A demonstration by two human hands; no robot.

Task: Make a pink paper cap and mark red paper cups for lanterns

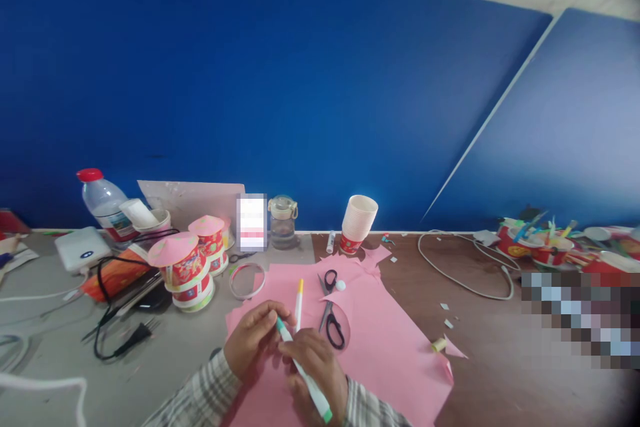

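Observation:
Both my hands are on one white marker with green ends, tilted above the pink paper. The fingers of my left hand close round its upper, green-capped end. My right hand grips the barrel, its fingers hiding part of it. Just beyond them on the paper lies a white marker with a yellow cap. To its right are one pair of black-handled scissors and, farther back, a second pair, partly covered by a pink scrap. Beside that sits a small round white piece.
Left of the paper stand paper-cup models with pink cone roofs, a tape roll and a black cable plug. At the back are a glass jar, a glue stick and stacked paper cups. A white cable lies right.

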